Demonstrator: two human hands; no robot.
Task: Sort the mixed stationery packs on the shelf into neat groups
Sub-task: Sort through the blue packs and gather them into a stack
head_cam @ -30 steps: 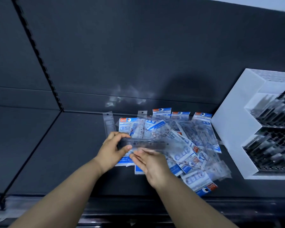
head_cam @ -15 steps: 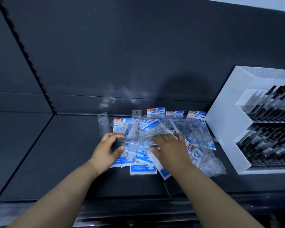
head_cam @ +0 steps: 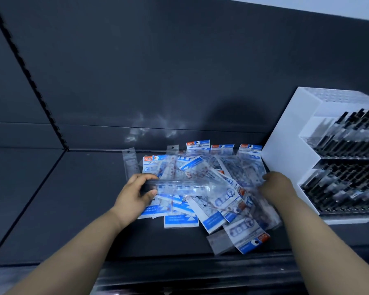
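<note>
Many packs (head_cam: 213,211) looked light, floppy, slippery. Left hand (head_cam: 134,193) gripped a clear pack (head_cam: 179,188) by its end; whether the right hand (head_cam: 275,186) held anything was too blurred to tell.

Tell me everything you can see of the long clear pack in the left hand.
The long clear pack is a narrow, see-through plastic sleeve; its contents look like a transparent ruler, but markings are blurred. It lies roughly level over the heap of blue-and-white packs. The left hand grips its left end, fingers on top, thumb beneath. Its right end is free; the right hand is apart from it.
</note>
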